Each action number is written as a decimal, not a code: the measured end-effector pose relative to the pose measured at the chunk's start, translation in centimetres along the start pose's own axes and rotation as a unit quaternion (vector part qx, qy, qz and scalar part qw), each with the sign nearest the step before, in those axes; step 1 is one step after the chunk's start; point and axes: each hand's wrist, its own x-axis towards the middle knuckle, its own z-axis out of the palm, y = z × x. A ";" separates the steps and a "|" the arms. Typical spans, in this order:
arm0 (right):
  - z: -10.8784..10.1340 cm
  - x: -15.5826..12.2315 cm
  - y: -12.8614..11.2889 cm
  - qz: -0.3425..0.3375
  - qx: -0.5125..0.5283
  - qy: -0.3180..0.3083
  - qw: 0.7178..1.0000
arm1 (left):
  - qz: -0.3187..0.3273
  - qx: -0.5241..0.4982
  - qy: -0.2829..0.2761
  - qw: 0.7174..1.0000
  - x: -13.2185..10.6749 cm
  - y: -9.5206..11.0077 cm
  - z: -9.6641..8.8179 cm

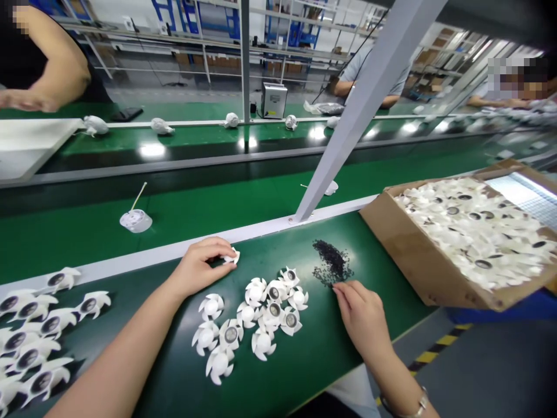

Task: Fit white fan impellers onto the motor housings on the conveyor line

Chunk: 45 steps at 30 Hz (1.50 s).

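Note:
My left hand (204, 264) grips a white fan impeller (232, 255) between thumb and fingers, close to the pale rail. At the near edge of a pile of tiny black parts (333, 261), my right hand (360, 310) has its fingertips pinched together. Whether a small part is between them I cannot make out. Several white impellers (263, 342) lie loosely between my hands, some with the dark round hub facing up, others with the plain white side up. More impellers (30, 357) stand grouped at the left, hubs facing up.
A cardboard box (404, 255) heaped with white impellers stands at the right. Beyond the rail (261, 231), a white round housing (136, 220) with a wire sits on the green belt. A slanted grey post (339, 145) rises from the rail. Other people work across the line.

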 end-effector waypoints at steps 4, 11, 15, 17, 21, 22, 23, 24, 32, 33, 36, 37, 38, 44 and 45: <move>0.2 -0.1 -0.2 -0.007 -0.019 0.010 1.000 | 0.004 -0.068 -0.092 0.993 0.0 0.3 -0.7; 0.6 0.0 -0.8 0.007 -0.051 0.011 0.999 | -0.011 -0.029 -0.043 0.999 -0.1 0.3 -1.2; 0.6 0.1 -0.5 0.021 -0.033 0.016 0.999 | -0.014 0.016 -0.020 1.000 -0.3 -0.3 -1.6; 0.2 0.6 -0.4 0.033 -0.004 0.034 0.999 | -0.013 0.036 -0.026 0.999 -0.3 -0.5 -1.8; -0.9 4.3 -2.0 0.030 0.142 0.016 0.989 | -0.014 0.026 -0.059 0.998 -0.5 -0.8 -1.6; -1.1 5.8 -3.1 0.014 0.186 -0.013 0.982 | -0.020 0.021 -0.061 0.998 -0.5 -0.9 -1.5; -1.1 7.5 -4.3 -0.012 0.226 -0.050 0.973 | -0.027 0.017 -0.062 0.998 -0.6 -1.0 -1.3; -0.8 9.2 -5.8 -0.045 0.260 -0.087 0.961 | -0.031 0.014 -0.059 0.998 -0.6 -1.1 -1.2; 5.1 16.0 -13.7 -0.214 0.336 -0.306 0.865 | -0.047 -0.028 -0.066 0.996 -0.7 -1.2 -0.9; 5.6 16.0 -13.8 -0.215 0.334 -0.314 0.862 | -0.067 -0.037 -0.062 0.995 -0.7 -1.0 -0.9; 6.3 15.7 -13.8 -0.217 0.324 -0.310 0.867 | -0.105 -0.054 -0.055 0.991 -0.7 -0.6 -0.9; 6.3 15.7 -13.7 -0.220 0.321 -0.304 0.870 | -0.107 -0.053 -0.056 0.991 -0.7 -0.5 -0.9; 6.4 15.6 -13.7 -0.225 0.317 -0.298 0.872 | -0.106 -0.052 -0.056 0.991 -0.7 -0.5 -0.9; 6.7 15.4 -13.7 -0.282 0.286 -0.249 0.881 | -0.091 -0.047 -0.061 0.993 -0.7 -0.8 -0.9; 6.7 15.4 -13.7 -0.288 0.283 -0.248 0.881 | -0.091 -0.045 -0.062 0.993 -0.7 -0.9 -0.9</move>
